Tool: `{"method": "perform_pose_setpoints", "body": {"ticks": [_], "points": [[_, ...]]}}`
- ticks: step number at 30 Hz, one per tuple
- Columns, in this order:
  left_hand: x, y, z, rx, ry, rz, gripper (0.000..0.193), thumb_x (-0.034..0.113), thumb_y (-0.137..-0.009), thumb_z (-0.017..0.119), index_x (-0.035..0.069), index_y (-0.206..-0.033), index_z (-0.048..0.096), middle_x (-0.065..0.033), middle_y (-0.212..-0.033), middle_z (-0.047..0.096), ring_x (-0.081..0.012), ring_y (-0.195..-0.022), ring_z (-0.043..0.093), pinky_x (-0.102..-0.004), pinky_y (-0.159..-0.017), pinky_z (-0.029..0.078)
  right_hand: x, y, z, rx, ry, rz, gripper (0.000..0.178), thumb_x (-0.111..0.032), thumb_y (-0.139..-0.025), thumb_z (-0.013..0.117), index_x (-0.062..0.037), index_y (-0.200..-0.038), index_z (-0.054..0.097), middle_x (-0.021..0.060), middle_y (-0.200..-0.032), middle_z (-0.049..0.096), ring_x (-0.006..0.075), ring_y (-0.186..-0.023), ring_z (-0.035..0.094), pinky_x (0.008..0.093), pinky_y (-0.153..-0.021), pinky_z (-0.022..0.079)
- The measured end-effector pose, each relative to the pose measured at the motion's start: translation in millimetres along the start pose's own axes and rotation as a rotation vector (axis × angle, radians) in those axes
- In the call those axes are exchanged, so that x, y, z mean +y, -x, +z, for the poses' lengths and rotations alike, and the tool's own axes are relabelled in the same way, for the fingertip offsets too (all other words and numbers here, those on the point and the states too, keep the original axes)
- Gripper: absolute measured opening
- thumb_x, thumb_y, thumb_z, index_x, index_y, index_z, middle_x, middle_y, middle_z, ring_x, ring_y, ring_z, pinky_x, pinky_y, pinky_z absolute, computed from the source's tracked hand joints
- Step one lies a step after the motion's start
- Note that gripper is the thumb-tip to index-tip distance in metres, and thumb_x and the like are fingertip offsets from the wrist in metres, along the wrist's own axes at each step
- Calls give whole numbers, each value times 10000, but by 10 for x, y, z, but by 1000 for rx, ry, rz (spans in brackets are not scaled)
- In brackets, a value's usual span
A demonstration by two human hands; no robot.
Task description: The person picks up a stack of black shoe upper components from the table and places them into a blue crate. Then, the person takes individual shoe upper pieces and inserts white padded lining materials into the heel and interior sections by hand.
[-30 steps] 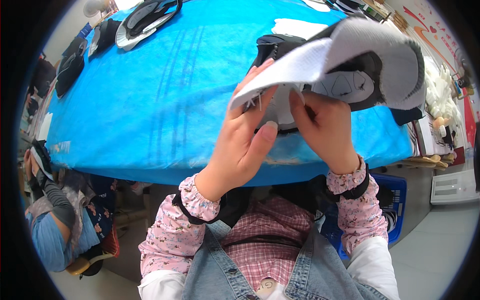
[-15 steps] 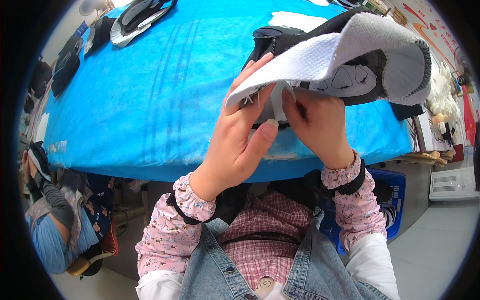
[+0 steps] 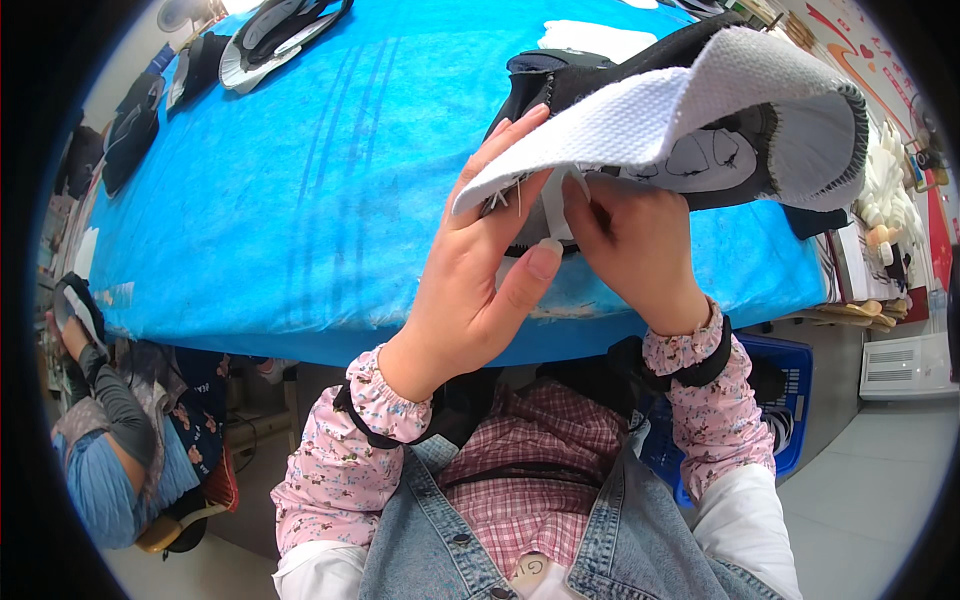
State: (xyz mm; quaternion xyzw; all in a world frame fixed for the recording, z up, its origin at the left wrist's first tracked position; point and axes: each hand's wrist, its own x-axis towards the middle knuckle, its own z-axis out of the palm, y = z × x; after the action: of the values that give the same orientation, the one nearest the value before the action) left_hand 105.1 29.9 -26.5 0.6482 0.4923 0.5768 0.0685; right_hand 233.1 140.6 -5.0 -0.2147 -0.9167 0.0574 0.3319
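An unfinished cloth shoe [image 3: 610,115], with a white textured layer curling outward and a black upper, is held up over the near right part of the table. My left hand [image 3: 468,275] grips its near left end, fingers behind the white layer and thumb in front. Loose white threads hang by those fingers. With bent fingers, my right hand [image 3: 640,245] pinches a pale strip of lining [image 3: 556,205] beneath the white layer; the fingertips are partly hidden. Dark stitched loops show on a white panel [image 3: 690,160] inside the shoe.
A blue-covered table [image 3: 250,220] spreads ahead. Another black-and-white shoe piece [image 3: 275,45] and dark pieces [image 3: 133,135] lie at far left. A blue basket [image 3: 795,400] stands low at right. At the left, a co-worker's hand [image 3: 75,335] holds a shoe [image 3: 80,305].
My hands and the shoe have barely moved; the shoe's right end has shifted very slightly rightward. At the left, the co-worker's shoe and hands have changed position.
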Motion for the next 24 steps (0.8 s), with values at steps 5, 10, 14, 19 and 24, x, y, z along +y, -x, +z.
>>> {"method": "perform_pose_setpoints", "body": {"ticks": [5,10,14,19,24], "points": [[9,-9,-7,-2,7,10,501,354,-885,417,23,-1258,458,-205,-1382,275,-376,-1279,254,-448,-1044,195,11,1,34,2,18,-44,254,-166,-789,554,-47,-566,527,108,-497,519,284,-421,517,353,-400,389],[221,-85,-135,162,-243,183,477,399,-892,370,42,-1167,526,-216,-1330,301,-327,-1256,283,-432,-1000,262,37,15,80,-16,49,-57,242,-170,-797,539,-50,-586,547,116,-486,522,284,-428,533,361,-409,402],[388,66,-103,216,-328,575,190,109,-759,518,44,-909,614,-194,-1146,457,-300,-1085,449,-403,-877,398,4,-12,39,-107,163,-34,236,-188,-803,531,-53,-612,562,126,-485,529,291,-431,541,377,-421,417],[228,45,232,-34,-238,-14,510,-120,-705,430,-38,-1206,381,-237,-1156,442,-402,-1049,457,-407,-890,401,30,-47,-18,-160,159,-87,213,-191,-769,542,-42,-622,585,136,-552,562,308,-504,565,380,-453,434],[86,-185,361,-101,-695,104,476,-7,-686,500,-121,-1142,429,-225,-1097,485,-295,-975,528,-324,-835,452,70,-40,-50,-177,154,-35,197,-183,-739,557,-42,-605,587,135,-556,558,306,-508,562,391,-465,434]]}}
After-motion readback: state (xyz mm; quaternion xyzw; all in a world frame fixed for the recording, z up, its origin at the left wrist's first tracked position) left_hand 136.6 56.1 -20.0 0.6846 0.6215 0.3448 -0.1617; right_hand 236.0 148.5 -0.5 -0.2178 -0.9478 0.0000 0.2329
